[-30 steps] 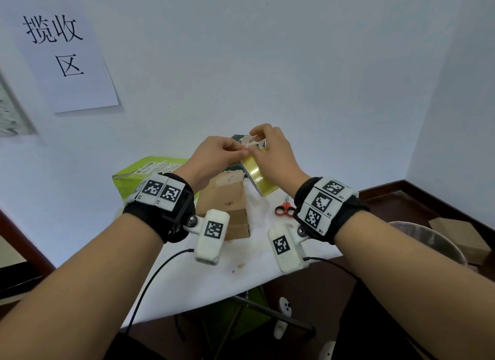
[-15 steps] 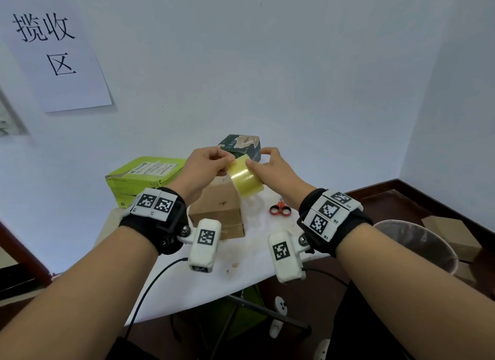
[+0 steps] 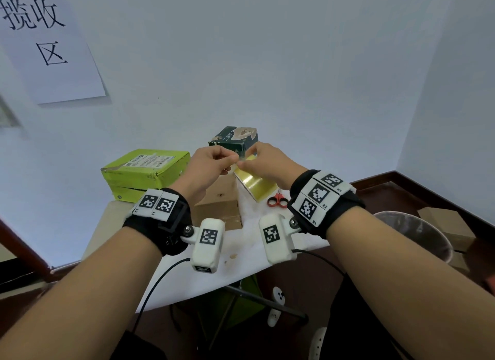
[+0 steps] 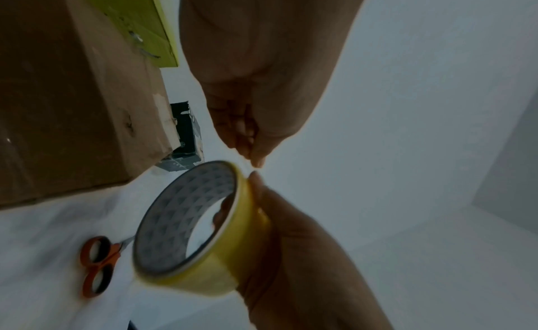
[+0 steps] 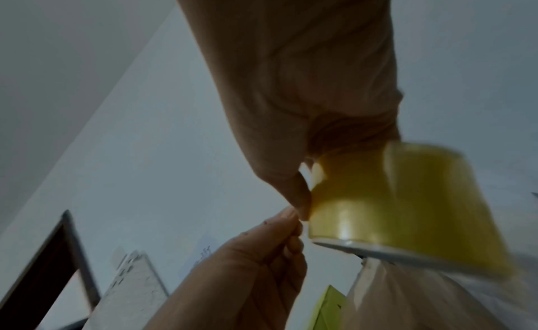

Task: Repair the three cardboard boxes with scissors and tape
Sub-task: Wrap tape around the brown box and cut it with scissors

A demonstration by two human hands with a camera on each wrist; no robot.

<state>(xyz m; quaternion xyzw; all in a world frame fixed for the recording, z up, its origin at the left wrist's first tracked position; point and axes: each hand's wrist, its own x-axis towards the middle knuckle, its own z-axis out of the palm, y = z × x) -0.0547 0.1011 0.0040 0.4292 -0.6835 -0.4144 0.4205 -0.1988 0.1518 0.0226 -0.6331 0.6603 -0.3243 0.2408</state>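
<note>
head view, translucent yellow tape roll (image 3: 253, 184) gripped in right hand (image 3: 270, 162), left hand (image 3: 211, 162) pinching its edge

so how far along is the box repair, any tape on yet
Done: no fresh tape is visible on any box.
In hand: the right hand grips the yellow tape roll; the left hand pinches at its free end.
Left: the green box, brown box and dark box; the scissors lie unused.
</note>
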